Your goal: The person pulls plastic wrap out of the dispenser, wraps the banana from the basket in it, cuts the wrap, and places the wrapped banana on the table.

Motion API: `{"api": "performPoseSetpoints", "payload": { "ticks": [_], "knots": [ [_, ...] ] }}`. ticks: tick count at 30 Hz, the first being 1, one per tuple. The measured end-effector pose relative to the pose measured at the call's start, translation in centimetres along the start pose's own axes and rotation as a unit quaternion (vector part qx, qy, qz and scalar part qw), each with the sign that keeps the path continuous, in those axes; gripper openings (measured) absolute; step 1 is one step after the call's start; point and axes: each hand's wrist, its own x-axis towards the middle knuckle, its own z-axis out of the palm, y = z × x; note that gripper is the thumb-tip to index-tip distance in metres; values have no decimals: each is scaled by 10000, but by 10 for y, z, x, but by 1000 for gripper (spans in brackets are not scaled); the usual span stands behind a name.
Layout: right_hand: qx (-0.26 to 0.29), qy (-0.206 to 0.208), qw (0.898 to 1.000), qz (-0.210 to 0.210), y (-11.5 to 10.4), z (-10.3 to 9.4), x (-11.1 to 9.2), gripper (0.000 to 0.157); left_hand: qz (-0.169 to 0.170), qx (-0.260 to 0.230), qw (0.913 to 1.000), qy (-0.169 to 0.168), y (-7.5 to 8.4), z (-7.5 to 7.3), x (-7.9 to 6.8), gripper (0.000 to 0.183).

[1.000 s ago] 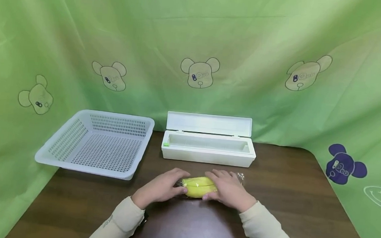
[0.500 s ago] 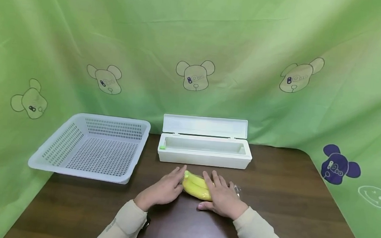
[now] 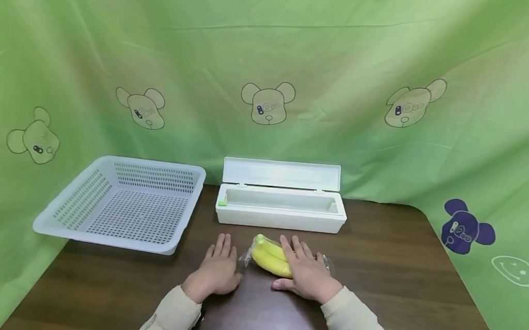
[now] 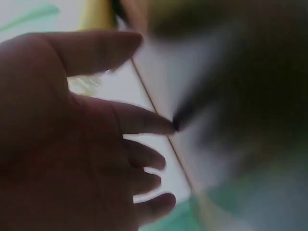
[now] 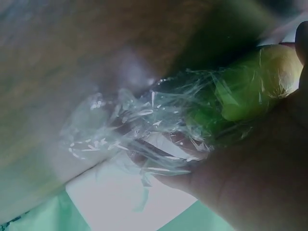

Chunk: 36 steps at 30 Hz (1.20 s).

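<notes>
Two yellow bananas [image 3: 270, 258] lie together on the dark wooden table, wrapped in clear plastic film [image 3: 244, 259]. My right hand [image 3: 306, 276] rests over their right end with its fingers spread, the thumb on the near side. Crumpled film [image 5: 139, 120] trails past the bananas' tips [image 5: 245, 91] in the right wrist view. To the left, my left hand [image 3: 218, 269] lies palm down with extended fingers, its thumb close to the film's loose left end. The left wrist view shows that palm [image 4: 62, 139] dark and blurred, holding nothing.
Behind the hands stands a long white cling-film dispenser [image 3: 281, 220] with its lid [image 3: 282, 173] raised. A white perforated basket [image 3: 104, 240] sits at the back left. Green printed cloth [image 3: 349, 42] hangs around the table's far and side edges.
My left hand let go of the bananas' left end and moved left, straightening its fingers. The bananas turned slightly, and my right hand flattened over them. The head view shifted a little.
</notes>
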Motion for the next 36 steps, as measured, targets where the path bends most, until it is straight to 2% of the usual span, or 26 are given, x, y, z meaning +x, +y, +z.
{"api": "performPoseSetpoints", "payload": {
  "ticks": [2, 5, 7, 9, 11, 13, 14, 15, 16, 17, 19, 21, 22, 24, 25, 28, 31, 33, 36],
  "knots": [
    [5, -15, 10000, -10, -1, 0, 0, 107, 387, -369, 9981, -301, 3, 2, -8, 76],
    [1, 42, 10000, -33, -3, 0, 0, 106, 908, -925, 9886, -767, 10, 5, -14, 80],
    [13, 69, 10000, -45, -3, 0, 1, 106, 1123, -1243, 9815, -922, 13, 7, -14, 82],
    [17, 72, 10000, -46, -3, -1, 1, 106, 1213, -1590, 9759, -870, 14, 9, -11, 82],
    [13, 61, 10000, -45, -2, -1, 2, 106, 1197, -1996, 9707, -598, 14, 12, -6, 82],
    [7, 52, 10000, -31, -3, -2, 1, 107, 1031, -2583, 9602, -238, 13, 14, -1, 81],
    [-12, 44, 10000, -19, -3, -2, 1, 107, 969, -2928, 9512, -39, 12, 15, 2, 80],
    [-21, 44, 10000, -13, -3, -2, 1, 107, 942, -3339, 9378, 117, 12, 16, 5, 79],
    [-12, 60, 10000, -14, -3, -2, 1, 106, 945, -3796, 9200, 217, 12, 16, 8, 79],
    [-13, 61, 10000, -7, -3, -2, 1, 106, 958, -4271, 8987, 269, 12, 16, 11, 80],
    [-11, 58, 10000, 4, -3, -2, 1, 106, 1063, -5150, 8499, 320, 13, 15, 15, 83],
    [-3, 73, 10000, 4, -3, -3, 0, 106, 1149, -5805, 8054, 335, 15, 13, 19, 84],
    [-13, 69, 10000, -2, -4, -2, 0, 106, 1133, -6026, 7890, 389, 16, 13, 20, 82],
    [-50, 62, 10000, -20, -4, -2, 1, 106, 1065, -6303, 7667, 596, 19, 12, 23, 75],
    [-75, 65, 9999, -34, -4, -2, 1, 105, 1014, -6416, 7569, 713, 21, 11, 25, 70],
    [-181, 75, 9998, -59, -4, -1, 2, 104, 786, -6632, 7346, 1199, 28, 6, 33, 57],
    [-269, 136, 9995, -101, -2, -1, 3, 102, 638, -6795, 7128, 1613, 35, 3, 47, 55],
    [-305, 148, 9994, -121, -2, -1, 5, 100, 490, -6767, 7128, 1779, 40, 0, 54, 53],
    [-305, 145, 9993, -130, -2, 0, 6, 97, 225, -6739, 7142, 1878, 43, 5, 65, 51]
  ]
}}
